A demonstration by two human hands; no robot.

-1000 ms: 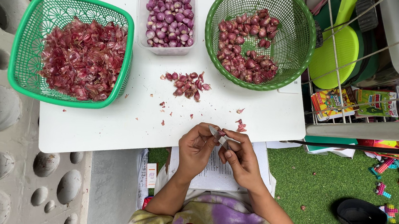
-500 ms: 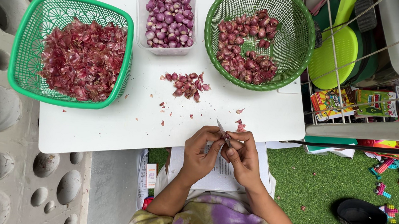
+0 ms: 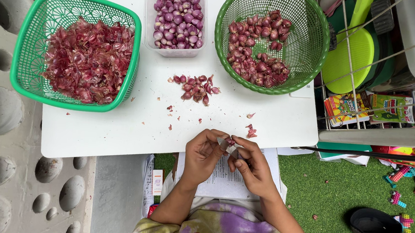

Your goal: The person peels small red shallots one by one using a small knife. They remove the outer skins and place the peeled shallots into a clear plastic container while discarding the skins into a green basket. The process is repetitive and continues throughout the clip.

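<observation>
Table: the white table [image 3: 92, 132] lies ahead of your hands, its near edge right under them.
Square basket: the green square basket [image 3: 26, 33] sits far ahead and to the left of your left hand, heaped with dry red shallot skins [image 3: 88, 60].
Round basket: the green round basket [image 3: 307, 40] sits ahead and to the right of your right hand, with unpeeled shallots [image 3: 257, 49] in its bowl.
Clear tub: the clear plastic tub [image 3: 149, 8] stands straight ahead of your hands, between the two baskets, full of peeled purple shallots [image 3: 178, 18].
Loose pile: a small pile of shallots [image 3: 195, 88] lies on the table ahead of your hands, nearer to you than the tub.
Paper: a printed sheet [image 3: 222, 179] lies just below your hands, on your lap.
Left hand: your left hand [image 3: 203, 155] curls its fingers around a small shallot [image 3: 228, 142], pinching it at the fingertips.
Right hand: your right hand [image 3: 253, 165] closes on a small knife [image 3: 223, 143], its blade against the shallot; the handle is hidden in your grip.
Scraps: skin scraps [image 3: 251, 132] lie just ahead of your right hand, more flecks ahead of your left.
</observation>
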